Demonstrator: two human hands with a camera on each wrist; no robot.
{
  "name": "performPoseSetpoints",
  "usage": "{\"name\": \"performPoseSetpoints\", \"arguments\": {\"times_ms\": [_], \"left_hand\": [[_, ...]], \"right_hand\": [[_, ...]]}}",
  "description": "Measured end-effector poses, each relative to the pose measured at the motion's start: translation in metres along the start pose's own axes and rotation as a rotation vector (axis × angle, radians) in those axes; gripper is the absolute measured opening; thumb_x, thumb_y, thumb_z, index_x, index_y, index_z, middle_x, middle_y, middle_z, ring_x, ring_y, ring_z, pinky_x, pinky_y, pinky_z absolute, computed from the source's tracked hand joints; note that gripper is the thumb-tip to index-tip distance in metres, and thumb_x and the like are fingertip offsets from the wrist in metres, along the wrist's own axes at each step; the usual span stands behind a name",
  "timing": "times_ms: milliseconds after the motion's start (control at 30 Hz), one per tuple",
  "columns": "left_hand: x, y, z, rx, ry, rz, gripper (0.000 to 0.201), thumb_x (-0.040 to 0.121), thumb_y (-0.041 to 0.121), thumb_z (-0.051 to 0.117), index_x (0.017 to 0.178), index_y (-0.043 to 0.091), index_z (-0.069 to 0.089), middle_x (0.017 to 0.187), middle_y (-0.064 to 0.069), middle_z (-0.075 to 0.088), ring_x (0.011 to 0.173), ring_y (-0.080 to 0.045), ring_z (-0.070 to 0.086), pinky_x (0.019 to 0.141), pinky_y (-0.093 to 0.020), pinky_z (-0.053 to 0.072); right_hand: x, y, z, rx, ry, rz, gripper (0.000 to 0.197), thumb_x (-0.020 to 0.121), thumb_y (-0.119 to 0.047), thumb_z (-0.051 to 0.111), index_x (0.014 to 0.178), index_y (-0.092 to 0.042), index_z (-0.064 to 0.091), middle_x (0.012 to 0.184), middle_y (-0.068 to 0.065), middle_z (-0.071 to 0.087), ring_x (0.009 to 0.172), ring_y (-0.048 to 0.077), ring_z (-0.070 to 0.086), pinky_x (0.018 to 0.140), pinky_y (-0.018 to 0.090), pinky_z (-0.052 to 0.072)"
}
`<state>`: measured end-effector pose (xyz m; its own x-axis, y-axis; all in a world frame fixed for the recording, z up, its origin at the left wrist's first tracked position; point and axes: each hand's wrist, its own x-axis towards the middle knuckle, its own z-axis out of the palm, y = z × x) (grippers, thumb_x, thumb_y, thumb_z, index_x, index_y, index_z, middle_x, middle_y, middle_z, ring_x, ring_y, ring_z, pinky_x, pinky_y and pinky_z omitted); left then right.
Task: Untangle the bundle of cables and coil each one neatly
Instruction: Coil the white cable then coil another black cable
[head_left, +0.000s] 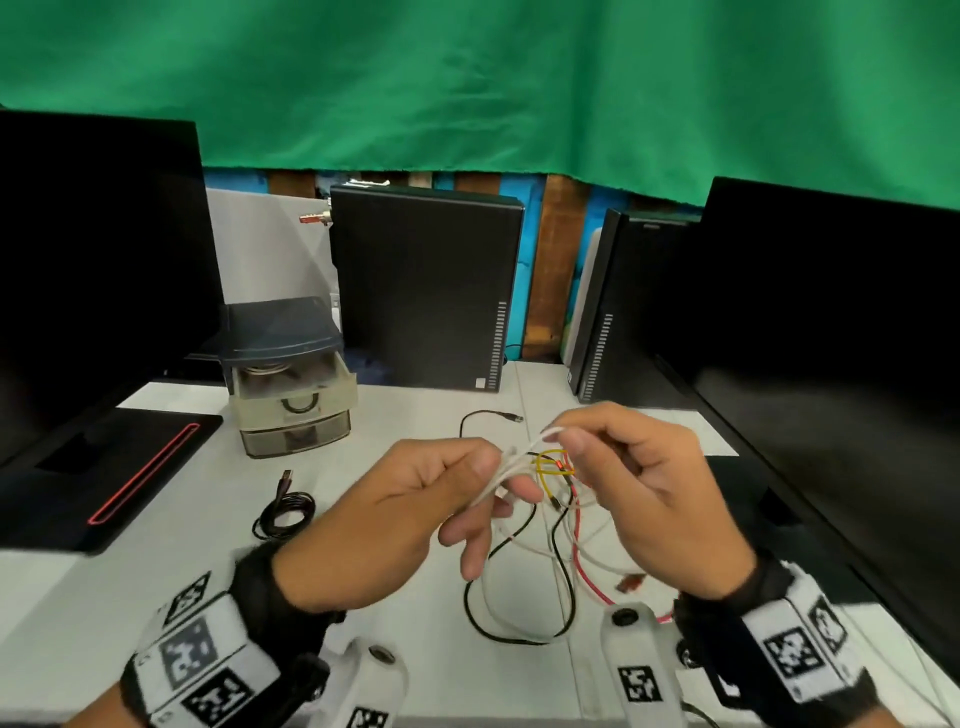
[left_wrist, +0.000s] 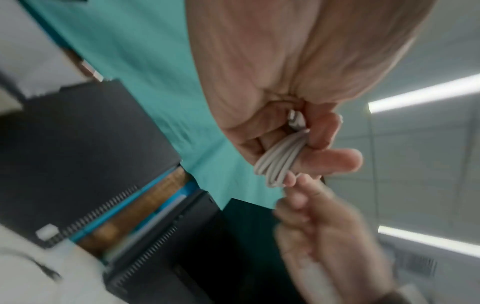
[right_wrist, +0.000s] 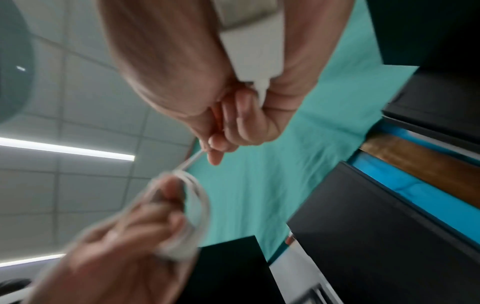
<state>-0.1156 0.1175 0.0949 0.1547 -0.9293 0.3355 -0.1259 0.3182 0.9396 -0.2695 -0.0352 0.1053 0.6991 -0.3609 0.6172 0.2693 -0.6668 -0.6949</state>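
My left hand holds a small coil of white cable above the table, the loops pinched between thumb and fingers. My right hand pinches the free strand of the white cable just right of the coil. Below the hands lies a tangle of black, white, red and yellow cables on the white table. A coiled black cable lies apart at the left. A black cable end with a plug lies behind the hands.
Dark monitors stand at the left and right. Two black computer towers stand at the back. A small drawer unit sits left of centre. A black pad with a red stripe lies at the left.
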Motion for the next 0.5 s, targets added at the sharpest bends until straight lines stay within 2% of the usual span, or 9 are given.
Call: {"name": "performPoseSetpoints", "arguments": {"times_ms": [67, 133, 200, 267, 367, 433, 500], "left_hand": [[0.000, 0.006, 0.000, -0.141, -0.008, 0.032, 0.043, 0.098, 0.050, 0.051, 0.100, 0.014, 0.074, 0.053, 0.010, 0.037, 0.055, -0.015, 0.053, 0.087, -0.025, 0.049], [0.000, 0.010, -0.002, -0.274, 0.036, 0.049, 0.039, 0.093, 0.050, 0.058, 0.094, 0.015, 0.073, 0.052, 0.011, 0.036, 0.052, -0.008, 0.054, 0.083, -0.024, 0.051], [0.001, 0.012, -0.004, -0.389, 0.092, 0.042, 0.036, 0.088, 0.048, 0.064, 0.087, 0.013, 0.072, 0.052, 0.011, 0.036, 0.047, -0.005, 0.051, 0.077, -0.025, 0.053], [0.003, 0.013, -0.004, -0.489, 0.117, 0.011, 0.033, 0.086, 0.046, 0.069, 0.079, 0.013, 0.068, 0.053, 0.010, 0.034, 0.045, -0.005, 0.044, 0.072, -0.026, 0.054], [0.005, 0.014, -0.002, -0.591, 0.173, -0.074, 0.035, 0.092, 0.041, 0.062, 0.070, 0.014, 0.062, 0.056, 0.006, 0.030, 0.047, -0.008, 0.038, 0.064, -0.025, 0.053], [0.009, 0.015, -0.001, -0.640, 0.247, -0.122, 0.037, 0.096, 0.037, 0.054, 0.066, 0.014, 0.059, 0.057, 0.004, 0.029, 0.047, -0.008, 0.036, 0.059, -0.024, 0.052], [0.013, 0.016, -0.002, -0.671, 0.322, -0.148, 0.037, 0.096, 0.034, 0.049, 0.066, 0.013, 0.054, 0.058, 0.003, 0.028, 0.048, -0.008, 0.035, 0.057, -0.022, 0.052]], "right_hand": [[-0.001, 0.010, 0.011, 0.029, 0.013, 0.043, 0.018, 0.096, -0.028, 0.059, 0.094, -0.019, 0.074, 0.067, -0.008, 0.062, 0.058, 0.005, 0.053, 0.058, 0.015, 0.041], [-0.003, 0.015, 0.025, 0.005, -0.013, 0.088, 0.029, 0.093, -0.037, 0.055, 0.091, -0.015, 0.074, 0.069, -0.005, 0.063, 0.061, 0.009, 0.058, 0.061, 0.019, 0.045], [-0.004, 0.019, 0.034, -0.063, -0.034, 0.091, 0.031, 0.094, -0.038, 0.054, 0.090, -0.016, 0.075, 0.076, -0.008, 0.064, 0.073, 0.013, 0.062, 0.069, 0.020, 0.046], [-0.004, 0.022, 0.036, -0.158, -0.060, 0.082, 0.030, 0.094, -0.038, 0.054, 0.096, -0.019, 0.077, 0.085, -0.009, 0.064, 0.084, 0.017, 0.061, 0.074, 0.024, 0.048], [-0.005, 0.026, 0.032, -0.219, -0.065, 0.114, 0.020, 0.095, -0.029, 0.059, 0.097, -0.020, 0.077, 0.084, -0.010, 0.067, 0.083, 0.016, 0.063, 0.070, 0.026, 0.051], [-0.005, 0.024, 0.032, -0.097, -0.033, 0.199, 0.014, 0.096, -0.015, 0.061, 0.092, -0.015, 0.074, 0.080, -0.004, 0.070, 0.078, 0.015, 0.068, 0.068, 0.032, 0.057], [-0.004, 0.019, 0.034, 0.095, -0.006, 0.287, 0.014, 0.097, -0.007, 0.059, 0.091, -0.010, 0.072, 0.081, 0.007, 0.073, 0.077, 0.017, 0.071, 0.067, 0.033, 0.059]]}}
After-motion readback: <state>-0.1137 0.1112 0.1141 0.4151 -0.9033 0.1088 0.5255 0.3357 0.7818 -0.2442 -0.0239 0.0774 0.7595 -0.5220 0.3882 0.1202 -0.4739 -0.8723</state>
